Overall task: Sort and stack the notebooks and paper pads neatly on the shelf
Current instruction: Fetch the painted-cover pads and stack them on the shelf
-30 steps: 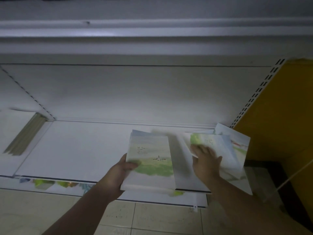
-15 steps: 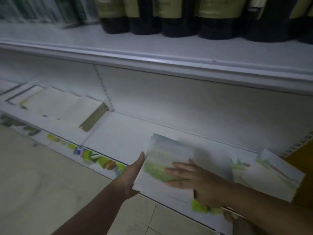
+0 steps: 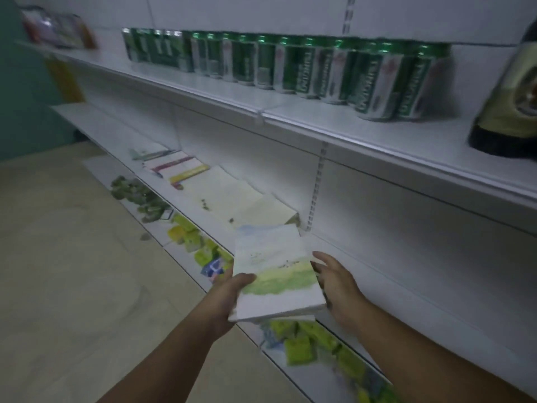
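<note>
A small stack of notebooks with a green landscape cover (image 3: 276,271) is lifted in front of the white shelf (image 3: 377,286). My left hand (image 3: 229,298) grips its near left corner, thumb on top. My right hand (image 3: 337,283) presses against the stack's right edge with fingers spread along it. Further left on the same shelf lie cream-coloured pads (image 3: 232,199) and white pads with coloured strips (image 3: 180,168), laid flat in a row.
Green cans (image 3: 305,68) line the shelf above, with a dark bottle (image 3: 511,100) at the far right. Yellow and green packets (image 3: 302,341) fill the low shelf below. An upright slotted post (image 3: 315,196) divides the shelf back. Beige floor tiles lie to the left.
The stack has come off the shelf and now hangs between both hands. My right hand moved from its cover to its right edge. My view swung left and up along the shelves.
</note>
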Tool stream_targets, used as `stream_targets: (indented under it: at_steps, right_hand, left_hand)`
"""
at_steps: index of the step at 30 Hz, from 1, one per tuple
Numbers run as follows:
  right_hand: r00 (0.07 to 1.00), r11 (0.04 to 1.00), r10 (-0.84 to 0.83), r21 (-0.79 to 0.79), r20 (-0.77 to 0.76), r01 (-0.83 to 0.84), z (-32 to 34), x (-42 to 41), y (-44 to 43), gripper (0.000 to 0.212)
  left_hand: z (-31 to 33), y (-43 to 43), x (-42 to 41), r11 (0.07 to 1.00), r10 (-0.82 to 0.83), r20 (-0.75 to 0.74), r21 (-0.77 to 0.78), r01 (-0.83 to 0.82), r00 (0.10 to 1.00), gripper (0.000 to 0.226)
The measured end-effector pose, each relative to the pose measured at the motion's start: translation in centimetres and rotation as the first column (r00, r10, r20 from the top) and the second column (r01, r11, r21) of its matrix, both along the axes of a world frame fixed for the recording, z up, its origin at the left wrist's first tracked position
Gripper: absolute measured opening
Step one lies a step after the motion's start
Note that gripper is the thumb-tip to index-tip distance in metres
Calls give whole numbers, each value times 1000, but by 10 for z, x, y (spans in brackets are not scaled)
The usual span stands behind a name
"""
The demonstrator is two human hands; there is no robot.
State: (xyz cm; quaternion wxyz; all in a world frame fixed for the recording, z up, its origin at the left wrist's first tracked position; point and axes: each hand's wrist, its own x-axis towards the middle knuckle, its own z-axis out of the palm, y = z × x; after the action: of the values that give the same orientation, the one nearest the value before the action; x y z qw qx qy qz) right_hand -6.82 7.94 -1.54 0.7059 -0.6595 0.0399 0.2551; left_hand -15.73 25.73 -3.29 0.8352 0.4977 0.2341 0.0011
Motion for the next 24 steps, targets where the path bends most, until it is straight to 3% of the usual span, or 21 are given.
stream_targets:
  at_steps: [3, 5, 9, 13, 17, 20, 24]
  right_hand:
    - [972, 995, 100, 18, -210, -99, 15, 7, 73, 34]
    - [952, 981, 181, -25, -248, -193, 16, 8, 119, 42]
    - [937, 951, 234, -140, -260, -276, 19, 8, 198, 37]
    - [945, 913, 268, -264, -188, -311, 17, 31, 275, 41]
    - [951, 904, 304, -299, -55, -306, 15, 64, 360, 33]
    - [926, 883, 372, -330, 60, -334, 11, 93, 433, 41]
    - [887, 864, 447, -314, 118, -394, 17, 117, 525, 43]
  left_hand:
    - [10, 68, -12, 999, 37, 20, 20, -38, 999, 34]
    - [13, 108, -18, 998, 66, 27, 11, -67, 997, 36]
    - [13, 173, -12, 988, 150, 32, 14, -151, 988, 36]
    - [17, 237, 5, 984, 175, 33, -20, -174, 984, 29]
    - [25, 315, 33, 984, 176, -2, -21, -176, 984, 25]
    - [32, 379, 50, 974, 220, -66, -31, -223, 973, 24]
    - [39, 464, 69, 938, 342, -70, 89, -335, 937, 28]
